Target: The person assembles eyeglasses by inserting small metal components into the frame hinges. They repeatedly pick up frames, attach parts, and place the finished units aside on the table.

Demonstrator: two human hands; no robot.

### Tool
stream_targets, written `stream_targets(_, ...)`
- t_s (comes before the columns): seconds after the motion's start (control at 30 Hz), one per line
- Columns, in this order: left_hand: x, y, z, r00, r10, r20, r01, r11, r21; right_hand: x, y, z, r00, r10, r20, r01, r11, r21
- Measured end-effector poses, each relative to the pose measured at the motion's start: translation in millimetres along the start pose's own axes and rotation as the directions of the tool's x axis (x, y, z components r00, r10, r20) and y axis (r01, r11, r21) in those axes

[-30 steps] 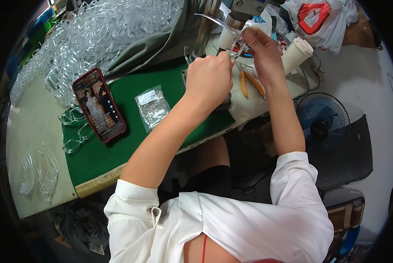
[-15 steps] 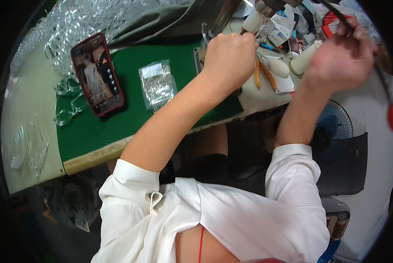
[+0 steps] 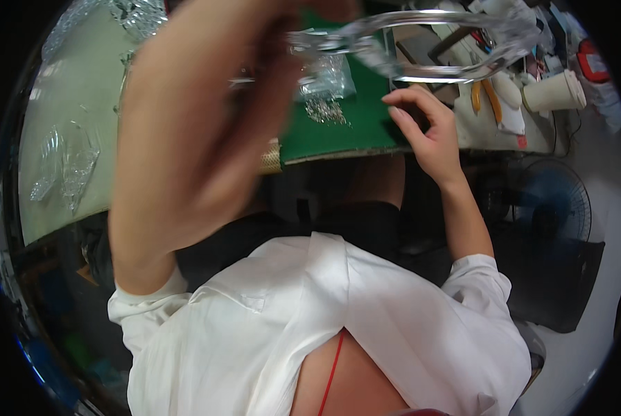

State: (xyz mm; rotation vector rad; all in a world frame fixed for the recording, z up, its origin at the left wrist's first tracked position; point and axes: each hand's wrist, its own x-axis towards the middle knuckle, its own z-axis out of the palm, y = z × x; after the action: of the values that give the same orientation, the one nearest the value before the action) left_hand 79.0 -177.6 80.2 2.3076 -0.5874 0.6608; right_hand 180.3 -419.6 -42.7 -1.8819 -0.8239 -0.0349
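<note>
Close to the camera, my left hand [image 3: 220, 97] is raised and smeared by motion. It holds a clear plastic eyeglass frame [image 3: 456, 75], whose rim spans the upper right of the view. Over the table's front edge is my right hand [image 3: 432, 135], its thumb and forefinger curved with a gap between them and nothing visible there. On the green mat [image 3: 338, 142], left of that hand, lies a small heap of tiny metal parts [image 3: 326, 111]. Just beyond the heap is a clear plastic bag [image 3: 335, 75], partly covered by the eyeglass frame.
Yellow-handled pliers [image 3: 491, 100] and a pale cup [image 3: 554, 93] stand among clutter at the right. Clear plastic pieces [image 3: 80, 163] lie on the table's left part. A blue fan [image 3: 549, 201] stands below the table at the right.
My left hand has come back from the far tool up toward the camera, now with the eyeglass frame. My right hand has let go of the dark bar and moved down and left.
</note>
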Motion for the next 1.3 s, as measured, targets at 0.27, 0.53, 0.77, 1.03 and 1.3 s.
stream_targets(0.27, -58, -46, -30, 0.921, 0.247, -0.303, -0.111, 0.909, 0.403, -2, -5, 12, 0.973, -0.119, 0.199, 0.174, 0.944, -0.282)
stream_targets(0.53, -75, -45, 39, 0.751, -0.189, -0.633, 0.089, 0.978, -0.187, -9, -12, 14, 0.896, -0.276, 0.348, 0.432, 0.725, -0.537)
stream_targets(0.77, -80, -49, 45, 0.770, -0.160, -0.618, 0.011, 0.971, -0.238, -12, -10, 17, 0.909, -0.283, 0.306, 0.408, 0.749, -0.522)
stream_targets(1.03, -85, -36, 30, 0.772, -0.335, -0.540, 0.064, 0.887, -0.458, -9, -10, 15, 0.902, -0.298, 0.311, 0.424, 0.741, -0.521)
stream_targets(1.3, -154, -6, -95, 0.657, -0.571, -0.492, -0.008, 0.648, -0.762, -15, -14, 22, 0.940, -0.293, 0.172, 0.340, 0.818, -0.464)
